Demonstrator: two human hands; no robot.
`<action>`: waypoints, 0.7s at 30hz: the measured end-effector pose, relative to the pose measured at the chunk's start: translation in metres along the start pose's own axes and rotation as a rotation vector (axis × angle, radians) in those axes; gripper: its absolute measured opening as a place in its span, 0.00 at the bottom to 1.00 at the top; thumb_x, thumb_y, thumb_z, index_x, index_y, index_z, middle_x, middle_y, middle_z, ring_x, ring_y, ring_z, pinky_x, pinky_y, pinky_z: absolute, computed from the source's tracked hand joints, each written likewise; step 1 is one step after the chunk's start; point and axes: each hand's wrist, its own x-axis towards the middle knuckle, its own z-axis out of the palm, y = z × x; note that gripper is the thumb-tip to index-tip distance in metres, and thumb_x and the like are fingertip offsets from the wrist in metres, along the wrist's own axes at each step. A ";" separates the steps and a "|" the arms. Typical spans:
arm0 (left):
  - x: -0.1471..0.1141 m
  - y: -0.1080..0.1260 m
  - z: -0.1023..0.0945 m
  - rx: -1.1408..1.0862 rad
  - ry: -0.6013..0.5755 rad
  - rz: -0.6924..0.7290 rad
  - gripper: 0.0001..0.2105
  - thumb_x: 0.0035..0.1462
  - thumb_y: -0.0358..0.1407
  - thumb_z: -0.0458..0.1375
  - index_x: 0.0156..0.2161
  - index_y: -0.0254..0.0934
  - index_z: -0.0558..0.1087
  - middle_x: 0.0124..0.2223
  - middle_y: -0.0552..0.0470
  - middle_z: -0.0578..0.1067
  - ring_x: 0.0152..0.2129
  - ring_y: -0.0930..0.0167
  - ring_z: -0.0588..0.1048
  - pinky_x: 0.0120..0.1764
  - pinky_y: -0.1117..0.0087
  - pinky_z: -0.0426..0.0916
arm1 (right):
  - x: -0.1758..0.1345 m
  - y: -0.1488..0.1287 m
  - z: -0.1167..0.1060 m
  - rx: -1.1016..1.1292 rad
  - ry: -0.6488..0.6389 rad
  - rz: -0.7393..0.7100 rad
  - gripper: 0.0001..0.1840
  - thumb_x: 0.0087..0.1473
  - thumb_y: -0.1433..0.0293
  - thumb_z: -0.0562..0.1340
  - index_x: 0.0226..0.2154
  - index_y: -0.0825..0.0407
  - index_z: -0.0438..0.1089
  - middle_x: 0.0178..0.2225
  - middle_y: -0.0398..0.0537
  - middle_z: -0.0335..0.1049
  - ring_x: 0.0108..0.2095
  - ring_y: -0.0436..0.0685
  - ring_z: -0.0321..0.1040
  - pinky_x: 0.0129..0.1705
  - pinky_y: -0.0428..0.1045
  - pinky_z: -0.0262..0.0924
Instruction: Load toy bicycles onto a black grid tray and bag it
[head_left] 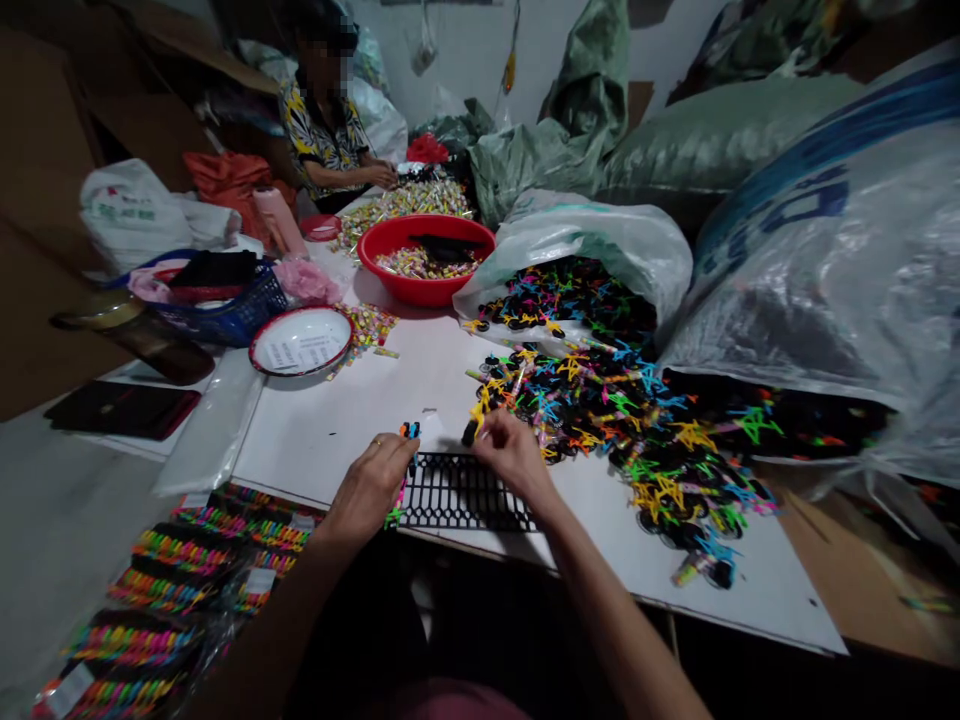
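A black slotted plastic rack (465, 495) lies near the table's front edge. My left hand (373, 487) is closed over its left end, where a few small toy bicycles (409, 430) in orange, blue, pink and green stand in the slots. Above the rack's right part, my right hand (514, 450) pinches a yellow toy bicycle (478, 415) with black wheels. A big heap of mixed-colour toy bicycles (577, 395) spreads to the right of that hand, with small printed tubes among them.
An open white sack (585, 225) spills more toys behind the heap. Further back are a red basin (427, 285) and a white enamel plate (300, 340). Filled racks (172, 560) lie low at left. Another person (330, 150) sits at the far end. A large bag (817, 250) bulges at right.
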 end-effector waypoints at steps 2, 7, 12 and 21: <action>0.004 -0.001 -0.003 -0.014 -0.010 -0.014 0.15 0.59 0.24 0.47 0.49 0.34 0.69 0.41 0.44 0.74 0.41 0.64 0.71 0.43 0.61 0.71 | -0.025 -0.001 0.028 0.271 -0.025 0.111 0.07 0.45 0.67 0.62 0.29 0.52 0.67 0.20 0.35 0.58 0.20 0.47 0.52 0.23 0.43 0.48; 0.004 0.018 -0.028 -0.188 0.200 -0.170 0.12 0.60 0.33 0.52 0.47 0.35 0.72 0.44 0.44 0.75 0.43 0.65 0.72 0.48 0.62 0.68 | -0.054 -0.009 0.046 0.166 0.008 0.189 0.06 0.45 0.67 0.65 0.29 0.53 0.71 0.22 0.39 0.61 0.23 0.48 0.55 0.25 0.44 0.49; 0.009 0.047 -0.038 -0.628 -0.002 -0.621 0.17 0.49 0.41 0.61 0.45 0.36 0.72 0.40 0.49 0.77 0.35 0.67 0.75 0.38 0.68 0.71 | -0.059 -0.048 0.019 -0.295 -0.111 -0.135 0.06 0.55 0.71 0.59 0.36 0.51 0.71 0.32 0.45 0.66 0.30 0.51 0.62 0.31 0.45 0.51; 0.008 0.060 -0.024 -0.781 -0.028 -0.574 0.08 0.49 0.39 0.58 0.26 0.36 0.68 0.31 0.52 0.72 0.30 0.70 0.73 0.35 0.69 0.68 | -0.068 -0.061 0.015 -0.166 -0.277 0.043 0.10 0.43 0.70 0.68 0.25 0.53 0.66 0.24 0.38 0.63 0.25 0.49 0.59 0.27 0.43 0.47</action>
